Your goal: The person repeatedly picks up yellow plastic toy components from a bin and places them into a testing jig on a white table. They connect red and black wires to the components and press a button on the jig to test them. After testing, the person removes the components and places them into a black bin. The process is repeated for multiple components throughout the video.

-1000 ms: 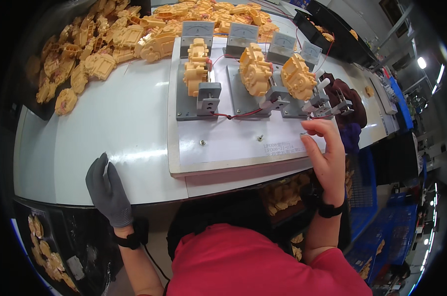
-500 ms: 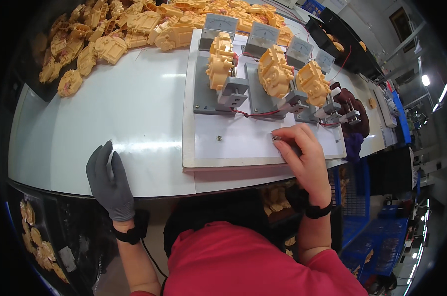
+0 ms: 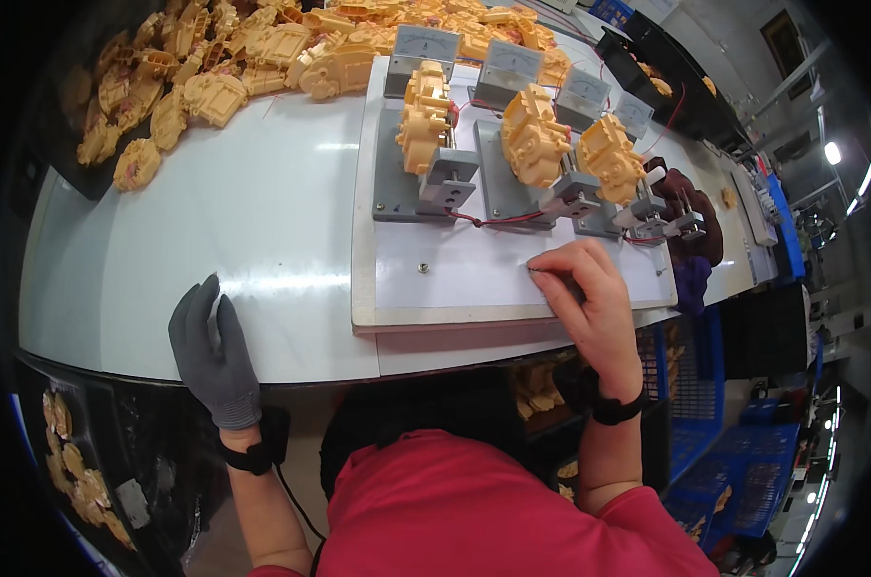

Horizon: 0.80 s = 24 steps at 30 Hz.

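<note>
My right hand (image 3: 589, 293), bare, pinches a tiny metal fitting (image 3: 534, 270), probably a toggle switch, on the white board (image 3: 474, 279); the fingertips mostly cover it. A similar small metal fitting (image 3: 423, 267) stands to its left on the board. Behind my fingers, yellow plastic housings (image 3: 536, 139) sit upright in grey test fixtures (image 3: 447, 178) joined by red wires. Analog meters (image 3: 423, 46) stand behind them. On the table's front left, my left hand (image 3: 214, 351), in a grey glove, rests with fingers extended and thumb apart, holding nothing.
A heap of yellow housings (image 3: 214, 96) covers the far left of the table (image 3: 214, 221). Dark purple cloth (image 3: 693, 274) lies at the board's right end. Black bins (image 3: 671, 77) stand at the far right. Blue crates (image 3: 733, 471) are below on the right.
My right fingertips have shifted slightly and now cover more of the small metal fitting. The left hand stays in place.
</note>
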Each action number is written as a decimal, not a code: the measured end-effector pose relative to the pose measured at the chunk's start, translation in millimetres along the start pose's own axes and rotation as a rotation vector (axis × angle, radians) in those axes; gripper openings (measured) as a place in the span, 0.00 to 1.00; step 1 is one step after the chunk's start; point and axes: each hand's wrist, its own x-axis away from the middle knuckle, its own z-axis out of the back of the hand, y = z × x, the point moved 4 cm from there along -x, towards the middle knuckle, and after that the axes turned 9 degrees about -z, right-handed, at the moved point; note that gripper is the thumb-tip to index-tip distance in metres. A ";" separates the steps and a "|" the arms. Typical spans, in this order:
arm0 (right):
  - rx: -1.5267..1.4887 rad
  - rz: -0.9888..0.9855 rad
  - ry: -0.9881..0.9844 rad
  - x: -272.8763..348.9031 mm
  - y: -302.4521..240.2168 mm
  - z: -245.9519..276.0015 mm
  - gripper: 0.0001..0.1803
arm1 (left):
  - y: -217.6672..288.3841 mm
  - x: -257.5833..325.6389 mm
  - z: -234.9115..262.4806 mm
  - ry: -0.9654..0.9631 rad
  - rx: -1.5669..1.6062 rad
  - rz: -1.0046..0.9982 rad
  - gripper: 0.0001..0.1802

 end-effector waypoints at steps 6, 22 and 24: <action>-0.035 -0.029 0.027 2.3 0.2 -1.0 0.06 | 1.2 -1.1 -0.7 0.001 -0.012 -0.028 0.15; -0.057 0.184 -0.057 -13.5 -66.6 -48.9 0.11 | 2.7 -2.5 -1.0 0.026 -0.031 -0.056 0.14; -0.028 0.201 -0.007 -16.4 -65.3 -55.3 0.07 | 1.6 -2.2 -0.5 -0.012 -0.056 -0.052 0.14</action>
